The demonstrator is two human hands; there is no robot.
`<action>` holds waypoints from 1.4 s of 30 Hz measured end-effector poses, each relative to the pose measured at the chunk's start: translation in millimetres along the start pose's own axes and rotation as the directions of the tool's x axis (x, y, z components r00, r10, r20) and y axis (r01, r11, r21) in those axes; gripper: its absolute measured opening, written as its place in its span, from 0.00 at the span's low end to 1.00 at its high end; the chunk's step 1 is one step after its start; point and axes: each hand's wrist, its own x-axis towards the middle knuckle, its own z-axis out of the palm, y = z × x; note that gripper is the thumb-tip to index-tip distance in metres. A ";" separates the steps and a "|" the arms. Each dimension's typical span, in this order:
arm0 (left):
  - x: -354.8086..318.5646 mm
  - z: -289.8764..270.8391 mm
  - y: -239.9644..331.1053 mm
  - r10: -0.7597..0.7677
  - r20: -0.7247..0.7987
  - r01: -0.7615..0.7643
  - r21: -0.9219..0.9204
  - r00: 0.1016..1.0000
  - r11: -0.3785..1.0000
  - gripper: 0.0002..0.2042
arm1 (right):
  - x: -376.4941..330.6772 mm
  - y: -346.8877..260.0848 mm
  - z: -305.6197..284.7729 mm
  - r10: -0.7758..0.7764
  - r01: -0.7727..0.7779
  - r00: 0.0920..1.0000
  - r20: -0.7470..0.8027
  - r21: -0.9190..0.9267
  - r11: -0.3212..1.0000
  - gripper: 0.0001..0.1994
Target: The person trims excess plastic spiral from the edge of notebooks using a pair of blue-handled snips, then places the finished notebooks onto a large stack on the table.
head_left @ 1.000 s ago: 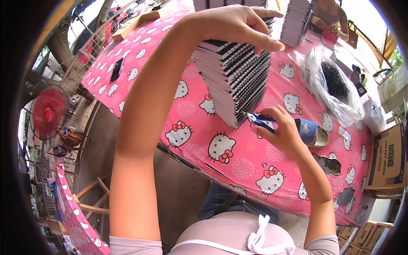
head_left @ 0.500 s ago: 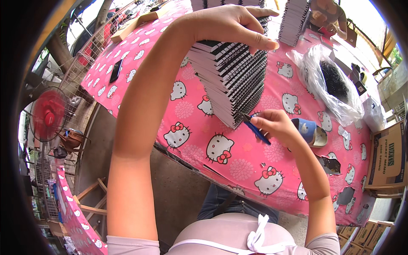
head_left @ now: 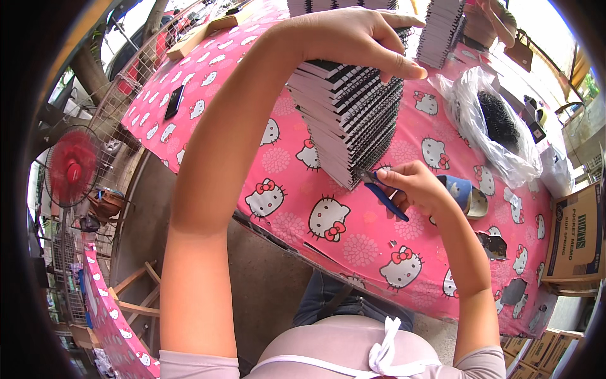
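A tall stack of spiral-bound notebooks (head_left: 325, 120) stands on the pink cat-print tablecloth (head_left: 360, 252), its black wire spines facing right. My left hand (head_left: 360, 39) lies over the top of the stack, fingers apart, thumb and index finger reaching past the spines. Low beside the stack, my right hand (head_left: 421, 184) grips small blue-handled cutting pliers (head_left: 392, 203). The plier jaws touch or nearly touch the spiral ends at the bottom front corner; which coil they meet is too small to tell. The handles are spread somewhat apart.
Right of the stack lies a clear plastic bag (head_left: 467, 104) of black spiral coils (head_left: 495, 123). A blue container (head_left: 457, 189) sits by my right wrist. More notebooks (head_left: 439, 31) and another person (head_left: 489, 25) are at the far side. A phone (head_left: 173, 102) lies left; a cardboard box (head_left: 574, 234) stands right.
The plier handles have spread wider, and my right hand has shifted slightly right. In the picture, the stack and my left hand sit a little further right. The other person's arms have moved.
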 end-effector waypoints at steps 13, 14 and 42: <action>2.6 0.2 5.4 -0.004 0.016 0.004 0.021 1.000 1.000 0.25 | 10.0 42.9 9.5 -0.862 0.493 0.506 0.031 -0.830 0.260 0.19; 4.0 0.0 6.3 -0.019 0.019 0.018 0.038 1.000 0.999 0.25 | 10.8 39.8 2.3 -0.703 0.463 0.710 -0.044 -0.723 0.513 0.19; 1.3 0.0 6.6 -0.036 0.019 0.037 -0.080 0.999 0.996 0.21 | 4.7 51.8 1.6 -0.739 0.448 0.673 0.014 -0.803 0.393 0.24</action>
